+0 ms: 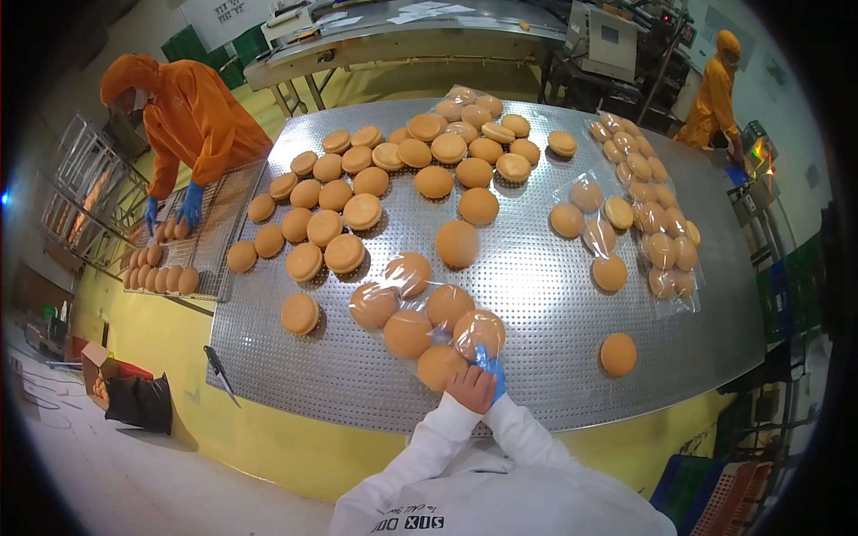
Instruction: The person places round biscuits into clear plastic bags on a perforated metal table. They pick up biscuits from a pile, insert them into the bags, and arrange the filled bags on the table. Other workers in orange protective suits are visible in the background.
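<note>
Both my hands meet at the near edge of a perforated metal table [536,395]. My left hand [471,388] is bare and lies at the near end of a clear plastic bag of round buns [409,333]. My right hand [493,376], in a blue glove, touches the bag's near right bun; its fingers are partly hidden by film and my left hand. Whether either hand grips the film I cannot tell. Beyond the bag lie many loose round buns [345,253]. More bagged buns [663,251] form a row at the right, and a smaller bag [586,196] lies left of them.
A knife [221,375] lies at the table's left near edge. A co-worker [194,127] in orange handles buns on a wire rack [221,228] at the left. Another person [717,94] stands at the far right. Stacked crates [710,496] stand below at the right.
</note>
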Demonstrator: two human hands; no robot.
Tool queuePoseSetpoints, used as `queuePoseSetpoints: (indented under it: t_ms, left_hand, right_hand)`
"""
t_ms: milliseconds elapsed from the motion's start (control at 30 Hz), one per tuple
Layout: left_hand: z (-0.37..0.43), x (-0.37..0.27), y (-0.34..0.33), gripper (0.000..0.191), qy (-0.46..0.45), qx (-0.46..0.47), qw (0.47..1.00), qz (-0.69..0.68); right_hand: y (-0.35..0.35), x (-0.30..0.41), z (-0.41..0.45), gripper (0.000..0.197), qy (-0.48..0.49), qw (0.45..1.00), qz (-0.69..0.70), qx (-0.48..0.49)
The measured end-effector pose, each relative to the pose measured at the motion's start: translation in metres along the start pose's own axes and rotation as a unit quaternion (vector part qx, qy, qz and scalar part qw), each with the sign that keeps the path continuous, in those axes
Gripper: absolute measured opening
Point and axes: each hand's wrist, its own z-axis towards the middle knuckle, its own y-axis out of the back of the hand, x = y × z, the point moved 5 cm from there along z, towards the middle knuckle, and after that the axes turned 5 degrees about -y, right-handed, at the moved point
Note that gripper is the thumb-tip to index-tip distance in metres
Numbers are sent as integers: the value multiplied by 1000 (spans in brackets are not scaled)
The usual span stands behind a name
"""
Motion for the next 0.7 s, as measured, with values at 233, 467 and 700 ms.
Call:
queuePoseSetpoints:
  t_ms: [233,467,700]
  left_hand:
    - [-106,33,33,20,201,19,977,62]
    - [-73,33,36,65,198,63,978,29]
    - [-64,80,4,95,212,178,958,-72]
  right_hand:
    - [-29,14,-50,41,-110,973,-144,-141]
    - [-29,24,-26,44,-23,993,-47,-110]
    - [16,113,-58,39,-88,962,-224,-129]
